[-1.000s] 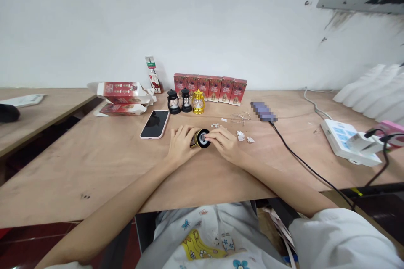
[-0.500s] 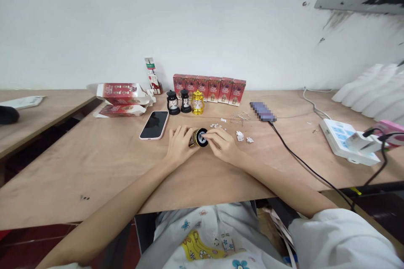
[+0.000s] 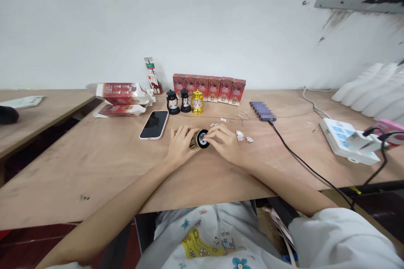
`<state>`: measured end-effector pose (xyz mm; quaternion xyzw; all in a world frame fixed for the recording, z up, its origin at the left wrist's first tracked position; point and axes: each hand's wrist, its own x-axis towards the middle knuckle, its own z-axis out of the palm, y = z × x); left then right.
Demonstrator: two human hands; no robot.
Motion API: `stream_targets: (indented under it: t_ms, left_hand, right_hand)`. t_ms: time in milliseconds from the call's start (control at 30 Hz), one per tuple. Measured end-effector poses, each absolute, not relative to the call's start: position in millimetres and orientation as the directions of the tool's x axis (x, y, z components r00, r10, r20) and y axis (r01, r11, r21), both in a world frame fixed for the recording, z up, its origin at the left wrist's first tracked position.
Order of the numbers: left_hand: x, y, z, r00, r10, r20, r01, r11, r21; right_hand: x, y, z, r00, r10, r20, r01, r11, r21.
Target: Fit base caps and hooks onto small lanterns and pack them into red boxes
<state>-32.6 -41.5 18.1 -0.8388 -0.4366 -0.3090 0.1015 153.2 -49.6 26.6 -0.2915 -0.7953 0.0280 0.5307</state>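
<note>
My left hand [image 3: 179, 146] is wrapped round a small gold lantern [image 3: 200, 141], tipped over so that its round black base faces me. At that base, the pinched fingertips of my right hand [image 3: 225, 145] touch the pale centre. Whatever lies between those fingertips is too small to make out. Just behind my right hand are several small round discs [image 3: 214, 125], partly covered by it. White flat pieces [image 3: 240, 135] lie to its right. Two black lanterns [image 3: 173, 103] and another gold lantern [image 3: 198, 103] stand upright farther back.
A row of red boxes [image 3: 214, 89] stands by the wall, with opened red packaging [image 3: 121, 94] at the left. A phone [image 3: 154, 125] lies left of my hands. Thin wires [image 3: 241, 117], a cabled phone [image 3: 263, 111] and a white power strip [image 3: 344, 141] are on the right.
The lantern's base has shifted and turned slightly in my left hand. My right hand has moved a little to the right and now covers more of the discs.
</note>
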Motion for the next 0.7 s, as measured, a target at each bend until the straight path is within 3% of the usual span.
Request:
stream_targets:
  t_ms: [133, 300, 467, 567, 700]
  left_hand:
    - [-33.0, -41.7, 17.9, 0.43, 0.666, 0.61, 0.79, -0.605, 0.103]
    - [-33.1, -42.4, 19.0, 0.434, 0.67, 0.602, 0.787, -0.608, 0.11]
    - [-35.0, -40.5, 20.5, 0.394, 0.682, 0.616, 0.787, -0.596, 0.157]
    - [-37.1, -38.2, 20.9, 0.371, 0.694, 0.617, 0.788, -0.586, 0.187]
    - [-38.7, -37.7, 21.3, 0.375, 0.697, 0.611, 0.787, -0.587, 0.188]
  right_hand:
    - [153.5, -49.5, 27.2, -0.209, 0.568, 0.796, 0.458, 0.776, -0.434]
    - [153.6, -51.3, 28.4, -0.236, 0.547, 0.803, 0.413, 0.804, -0.427]
    - [167.2, -37.5, 33.1, -0.103, 0.591, 0.8, 0.495, 0.728, -0.474]
    - [184.9, -17.6, 30.8, -0.188, 0.725, 0.663, 0.662, 0.592, -0.459]
    - [201.1, -2.6, 27.5, -0.393, 0.837, 0.38, 0.841, 0.494, -0.219]
